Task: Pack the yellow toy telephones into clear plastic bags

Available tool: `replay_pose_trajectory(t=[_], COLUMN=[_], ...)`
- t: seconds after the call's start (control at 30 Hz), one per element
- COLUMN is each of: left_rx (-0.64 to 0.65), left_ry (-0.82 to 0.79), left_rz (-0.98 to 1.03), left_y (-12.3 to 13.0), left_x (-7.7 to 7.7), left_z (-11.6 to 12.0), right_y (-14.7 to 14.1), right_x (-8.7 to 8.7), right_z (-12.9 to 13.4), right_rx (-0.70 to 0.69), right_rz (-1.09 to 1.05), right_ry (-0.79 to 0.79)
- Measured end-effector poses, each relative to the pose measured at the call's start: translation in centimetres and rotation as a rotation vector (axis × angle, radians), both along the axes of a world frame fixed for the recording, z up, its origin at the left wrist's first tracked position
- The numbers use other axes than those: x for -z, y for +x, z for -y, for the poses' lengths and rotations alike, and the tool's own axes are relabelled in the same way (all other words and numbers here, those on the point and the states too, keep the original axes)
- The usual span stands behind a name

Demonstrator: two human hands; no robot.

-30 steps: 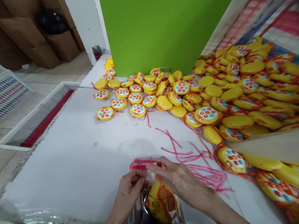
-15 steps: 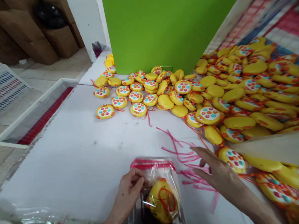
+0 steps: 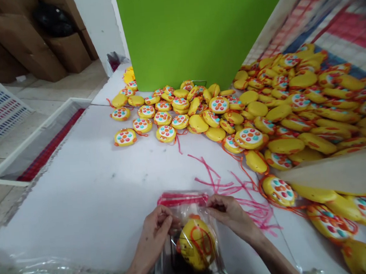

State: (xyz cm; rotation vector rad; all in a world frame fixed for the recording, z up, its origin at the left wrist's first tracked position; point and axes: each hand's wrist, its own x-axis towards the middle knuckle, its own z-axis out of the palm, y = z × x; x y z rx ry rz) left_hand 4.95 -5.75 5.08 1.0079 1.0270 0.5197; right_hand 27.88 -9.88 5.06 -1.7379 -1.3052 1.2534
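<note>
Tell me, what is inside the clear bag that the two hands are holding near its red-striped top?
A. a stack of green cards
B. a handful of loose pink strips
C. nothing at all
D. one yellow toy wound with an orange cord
D: through the clear bag one yellow toy with orange cord looped over it shows, while the left hand and right hand pinch the bag's upper corners.

Clear plastic bag [image 3: 189,232] with a red strip along its far mouth edge, lying flat on the white table [image 3: 95,189] at its near edge, enclosing a round yellow toy [image 3: 197,244] wound with orange cord, back side up.
</note>
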Motion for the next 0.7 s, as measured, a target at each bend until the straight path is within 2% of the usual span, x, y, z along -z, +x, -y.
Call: replay_pose_trajectory(t=[0.27,0.43,0.7], left_rx=[-0.008,-0.028,-0.011], left_ry=[-0.001,0.003,0.035], left_rz=[-0.011,-0.01,-0.063], left_y=[-0.4,-0.9,-1.1], left_x=[0.1,0.2,-0.1], left_z=[0.0,-0.1,-0.4], right_y=[-0.6,-0.1,0.3], right_x=[-0.4,0.0,0.9], right_z=[-0.3,0.2,0.8], right_rx=[-0.03,-0.044,-0.068], right_rz=[0.065,0.017,0.065], right_ry=[0.014,0.099,0.096])
